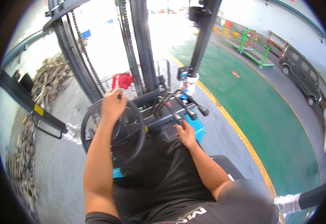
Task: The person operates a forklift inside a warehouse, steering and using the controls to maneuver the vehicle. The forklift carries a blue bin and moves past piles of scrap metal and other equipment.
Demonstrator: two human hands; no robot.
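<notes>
I sit in a forklift, and both forearms reach forward over my dark clothes. My left hand is closed at the top of the black steering wheel, with a dark bit of it showing between the fingers. To the right of the wheel, several black-knobbed levers rise from the console. My right hand is at the knob of the nearest control lever, its fingers curled against the knob's lower end. The other lever knobs stand just beyond, untouched.
Ahead rises the dark mast with its chains. Scrap heaps lie along the left side. On the right, a yellow line borders a green floor. Farther off are a green metal frame cart and a dark van.
</notes>
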